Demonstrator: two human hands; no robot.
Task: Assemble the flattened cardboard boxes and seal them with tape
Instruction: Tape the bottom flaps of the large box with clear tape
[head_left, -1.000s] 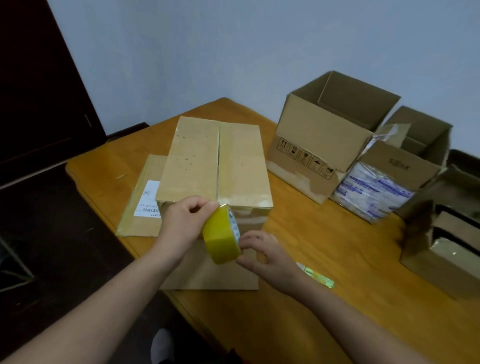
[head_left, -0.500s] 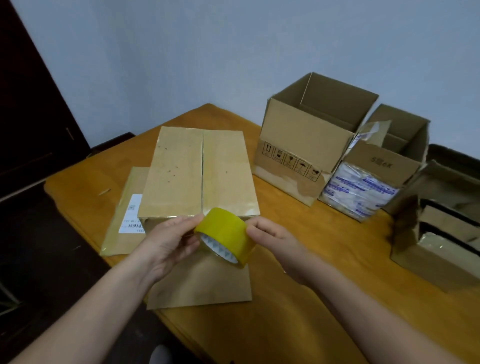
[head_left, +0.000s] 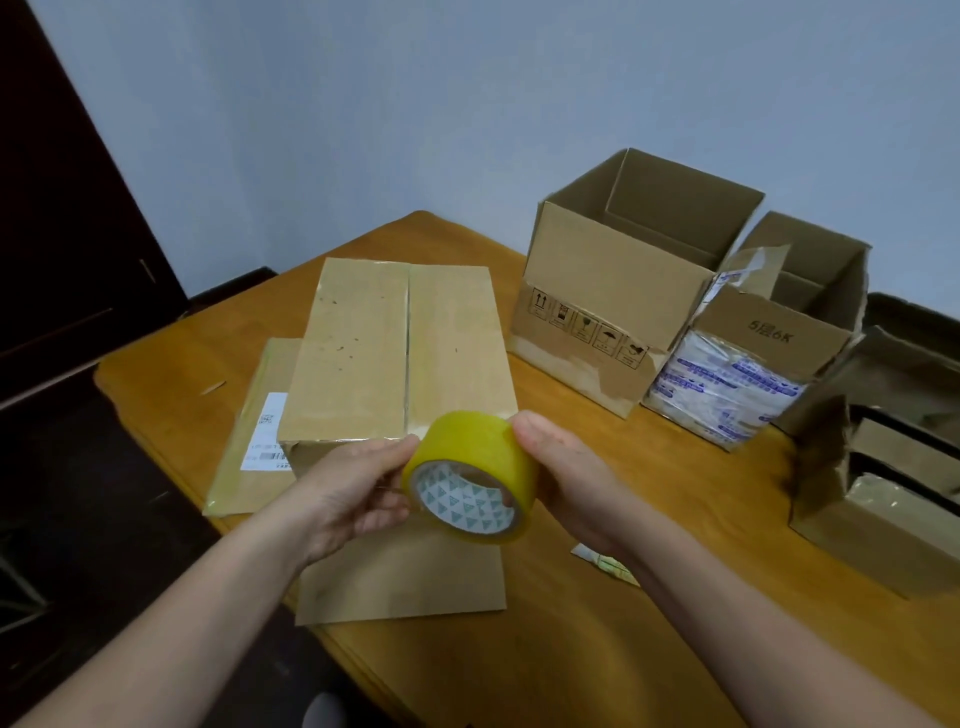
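Tape roll (head_left: 470, 449), one, yellow with a white printed core, held up in front of you over the near edge of the table (head_left: 597, 649). Both of your hands are on it. Your left hand (head_left: 348, 493) pinches its left rim, thumb on top and fingers curled beneath. Your right hand (head_left: 571, 483) clamps the right side, thumb on the yellow band; the rest of its fingers go behind the roll and are mostly hidden.

Closed box (head_left: 400, 358), one, sits just behind the roll, its two top flaps meeting at a centre seam. Flat cardboard, two pieces: one (head_left: 249, 447) under the closed box on the left, with a white label (head_left: 267, 434); one (head_left: 405, 582) under your hands, overhanging the table edge.

Open boxes, three, well to your right: a big one (head_left: 623, 291) with handling symbols on its side, a smaller one (head_left: 779, 338) touching it with printed plastic wrap on its front, and a torn one (head_left: 883, 499) at the frame edge. One small scrap (head_left: 605, 561) lies on the table under your right wrist.
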